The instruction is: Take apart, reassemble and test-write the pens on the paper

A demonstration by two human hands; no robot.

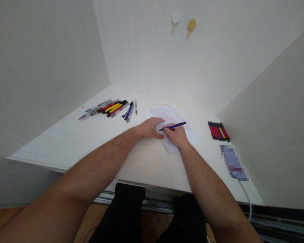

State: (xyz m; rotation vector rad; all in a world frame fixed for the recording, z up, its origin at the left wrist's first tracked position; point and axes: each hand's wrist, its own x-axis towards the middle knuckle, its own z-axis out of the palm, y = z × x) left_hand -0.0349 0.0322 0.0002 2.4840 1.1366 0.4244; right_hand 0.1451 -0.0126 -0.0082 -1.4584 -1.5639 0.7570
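My right hand [176, 135] is closed on a blue pen [176, 125] with black ends, its tip over the paper and pointing left. Beneath both hands lies a white sheet of paper [168, 113], its upper part covered with rows of coloured pen strokes. The lower part of the sheet looks blank. My left hand [152, 128] rests on the sheet's left edge, thumb and fingers apart, with nothing held in it. The pen tip is between the two hands, close to the left fingers.
A loose pile of clear, red, yellow and black pens [111, 108] lies at the left, with blue and clear pens [129, 112] beside it. A row of mostly red pens [218, 131] is at the right. Nearer me is a blurred device [233, 162] with a white cable [247, 197].
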